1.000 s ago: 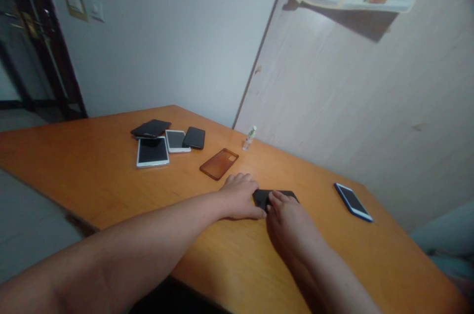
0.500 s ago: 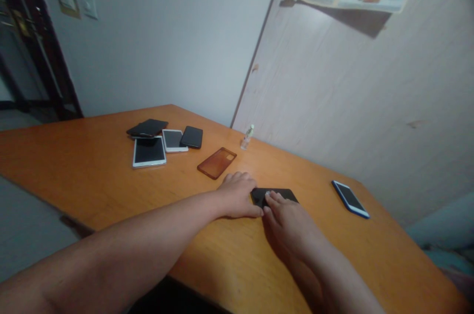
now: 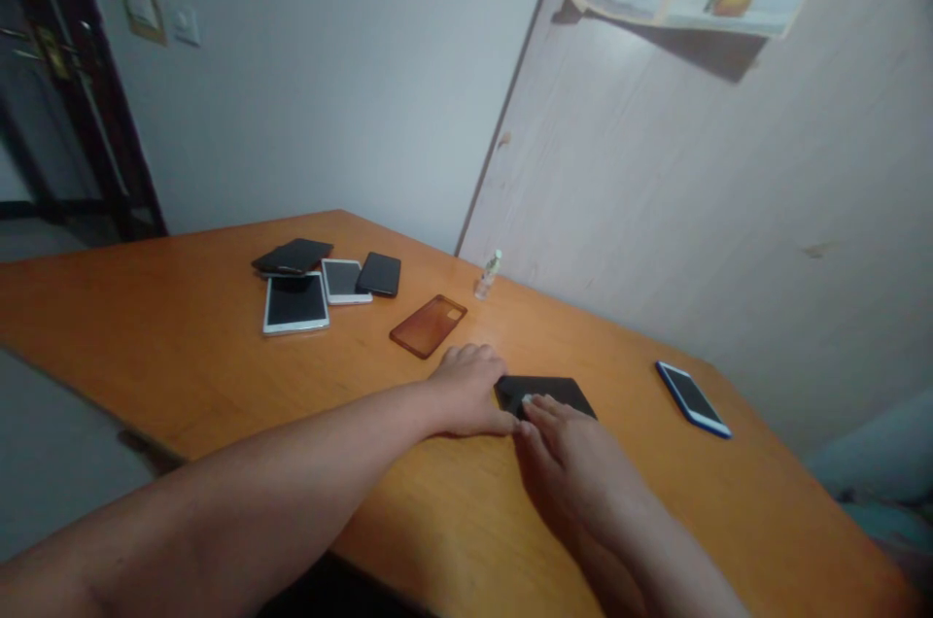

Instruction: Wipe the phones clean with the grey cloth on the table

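Note:
A black smartphone (image 3: 555, 388) lies on the wooden table (image 3: 437, 540) in front of me, its near part covered by my hands. My left hand (image 3: 470, 394) grips its left end, thumb at the near edge and fingers at the far one. The fingers of my right hand (image 3: 572, 438) are pressed together on the phone's surface. A small whitish wad (image 3: 526, 399), perhaps a wipe, peeks out at their tips; most of it is hidden. Just beyond my left hand lies an amber see-through phone case (image 3: 423, 331).
Behind the case stands a small clear bottle (image 3: 488, 275). At the far left are a white tablet (image 3: 295, 304), a white phone (image 3: 342, 280), a dark phone (image 3: 380, 274) and a stack of black things (image 3: 295, 256). A blue-edged phone (image 3: 692, 399) lies to the right.
My right hand has slid slightly down and right over the black phone, showing a bit more of its surface. The left hand keeps its grip. The whole view has shifted slightly.

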`<state>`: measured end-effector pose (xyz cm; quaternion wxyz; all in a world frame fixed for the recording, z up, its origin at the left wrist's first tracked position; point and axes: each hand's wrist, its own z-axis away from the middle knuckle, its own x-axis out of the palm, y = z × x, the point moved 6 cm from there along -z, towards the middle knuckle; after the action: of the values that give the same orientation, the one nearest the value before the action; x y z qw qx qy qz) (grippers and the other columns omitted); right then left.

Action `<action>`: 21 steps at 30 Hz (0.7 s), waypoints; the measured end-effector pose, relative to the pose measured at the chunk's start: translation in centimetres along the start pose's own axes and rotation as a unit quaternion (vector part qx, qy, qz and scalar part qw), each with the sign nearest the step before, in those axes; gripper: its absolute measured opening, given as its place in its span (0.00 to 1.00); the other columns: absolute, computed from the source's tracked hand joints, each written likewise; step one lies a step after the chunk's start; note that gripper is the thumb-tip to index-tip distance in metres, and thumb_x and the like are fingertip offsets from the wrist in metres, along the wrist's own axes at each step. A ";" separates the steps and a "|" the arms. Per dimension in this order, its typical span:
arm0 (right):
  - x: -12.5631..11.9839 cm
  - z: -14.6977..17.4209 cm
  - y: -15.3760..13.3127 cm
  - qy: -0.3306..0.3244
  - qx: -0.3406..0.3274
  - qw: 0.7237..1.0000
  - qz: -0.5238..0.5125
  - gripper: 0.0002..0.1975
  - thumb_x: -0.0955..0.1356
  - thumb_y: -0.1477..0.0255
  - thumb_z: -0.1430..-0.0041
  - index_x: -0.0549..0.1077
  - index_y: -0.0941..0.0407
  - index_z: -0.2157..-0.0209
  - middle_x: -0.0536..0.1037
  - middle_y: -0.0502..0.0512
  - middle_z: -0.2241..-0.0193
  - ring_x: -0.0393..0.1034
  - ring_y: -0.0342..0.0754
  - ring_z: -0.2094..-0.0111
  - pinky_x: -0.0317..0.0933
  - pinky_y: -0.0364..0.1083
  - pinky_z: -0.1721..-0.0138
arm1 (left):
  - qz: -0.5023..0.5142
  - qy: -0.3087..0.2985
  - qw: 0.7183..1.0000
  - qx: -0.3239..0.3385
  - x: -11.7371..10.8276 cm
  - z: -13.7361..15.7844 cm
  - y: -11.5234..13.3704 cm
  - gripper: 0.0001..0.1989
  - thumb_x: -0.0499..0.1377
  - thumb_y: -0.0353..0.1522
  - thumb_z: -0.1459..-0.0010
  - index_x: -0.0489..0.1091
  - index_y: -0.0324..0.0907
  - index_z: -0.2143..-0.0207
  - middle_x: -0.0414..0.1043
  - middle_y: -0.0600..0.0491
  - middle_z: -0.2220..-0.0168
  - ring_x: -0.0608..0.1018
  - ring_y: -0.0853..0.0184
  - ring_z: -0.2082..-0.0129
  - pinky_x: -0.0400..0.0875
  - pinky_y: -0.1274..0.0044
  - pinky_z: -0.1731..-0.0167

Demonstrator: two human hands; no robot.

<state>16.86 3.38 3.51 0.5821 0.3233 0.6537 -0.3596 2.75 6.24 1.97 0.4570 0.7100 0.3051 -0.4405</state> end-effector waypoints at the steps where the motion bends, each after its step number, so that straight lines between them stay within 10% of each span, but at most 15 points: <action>1: 0.0 -0.1 0.3 0.003 0.003 1.000 0.003 0.23 0.59 0.65 0.31 0.74 0.61 0.44 0.73 0.65 0.43 0.66 0.58 0.41 0.58 0.56 0.41 | -0.001 -0.001 1.000 0.001 0.0 0.0 0.0 0.31 0.60 0.59 0.54 0.71 0.45 0.59 0.69 0.47 0.54 0.70 0.51 0.51 0.65 0.64 0.52; 21: 1.3 -1.9 6.7 0.098 0.083 0.988 -0.087 0.10 0.64 0.76 0.41 0.78 0.56 0.63 0.76 0.55 0.64 0.70 0.47 0.63 0.60 0.44 0.61 | 0.007 -0.006 1.000 -0.006 0.0 0.0 -0.1 0.30 0.62 0.56 0.54 0.71 0.46 0.55 0.68 0.48 0.52 0.69 0.51 0.49 0.63 0.64 0.50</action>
<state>21.29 8.56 1.73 0.4529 0.3461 0.7013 -0.4280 2.66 6.23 1.94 0.4663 0.7067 0.2999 -0.4396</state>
